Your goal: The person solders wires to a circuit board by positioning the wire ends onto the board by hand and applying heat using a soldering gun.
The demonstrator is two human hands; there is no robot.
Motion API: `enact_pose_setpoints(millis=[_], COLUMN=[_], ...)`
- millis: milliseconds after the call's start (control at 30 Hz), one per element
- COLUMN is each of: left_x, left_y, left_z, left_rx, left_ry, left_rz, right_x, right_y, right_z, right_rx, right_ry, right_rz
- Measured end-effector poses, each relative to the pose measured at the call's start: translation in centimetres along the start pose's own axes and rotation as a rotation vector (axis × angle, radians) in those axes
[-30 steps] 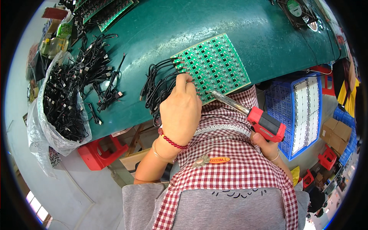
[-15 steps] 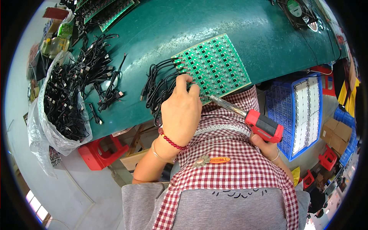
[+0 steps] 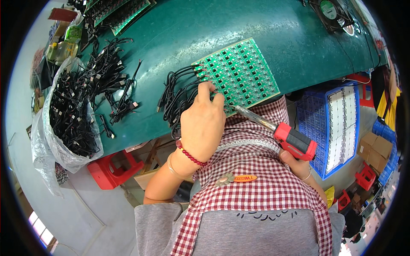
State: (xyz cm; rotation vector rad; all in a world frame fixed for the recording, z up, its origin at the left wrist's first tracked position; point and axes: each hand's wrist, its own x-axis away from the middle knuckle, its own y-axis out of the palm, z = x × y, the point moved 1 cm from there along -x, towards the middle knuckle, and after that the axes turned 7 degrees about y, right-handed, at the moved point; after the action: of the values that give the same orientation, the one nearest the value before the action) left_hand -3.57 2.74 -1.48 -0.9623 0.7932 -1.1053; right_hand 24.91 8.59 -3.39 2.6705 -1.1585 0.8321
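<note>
A green circuit board panel with rows of small parts lies at the front edge of the table. Black cables bunch along its left side, several with thin wire ends on the board's edge. My left hand pinches at the lower left edge of the board, closed on a cable end that the fingers mostly hide. In my right hand is a red and black soldering gun. Its metal barrel points up and left, and the tip is at the board's lower corner, close to my left fingertips.
On the green table, more black cables lie loose at the left beside a plastic bag full of them. Other boards stand at the far left. A fan sits far right; a blue crate stands below the right edge.
Both hands stay almost where they were. My left forearm and the gun's handle have shifted very slightly; the tip remains at the board's corner.
</note>
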Motion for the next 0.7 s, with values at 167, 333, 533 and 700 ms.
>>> enact_pose_setpoints(millis=[167,333,533,700], left_x=[0.0,0.1,0.0,-1.5], left_y=[-0.1,0.1,-0.8,-4.0], left_z=[0.0,0.2,-0.2,-5.3], left_rx=[0.011,-0.078,-0.195,0.348], left_ry=[0.009,0.006,0.065,-0.155], left_rz=[0.010,0.007,0.103,0.237], right_x=[0.1,-0.6,-2.0,-3.0], right_y=[-0.1,-0.4,0.2,0.8], right_z=[0.3,1.4,-0.2,-2.2], right_rx=[-0.012,-0.159,-0.314,-0.407], right_ry=[-0.033,-0.037,-0.138,-0.218], right_rz=[0.015,0.120,0.183,0.161])
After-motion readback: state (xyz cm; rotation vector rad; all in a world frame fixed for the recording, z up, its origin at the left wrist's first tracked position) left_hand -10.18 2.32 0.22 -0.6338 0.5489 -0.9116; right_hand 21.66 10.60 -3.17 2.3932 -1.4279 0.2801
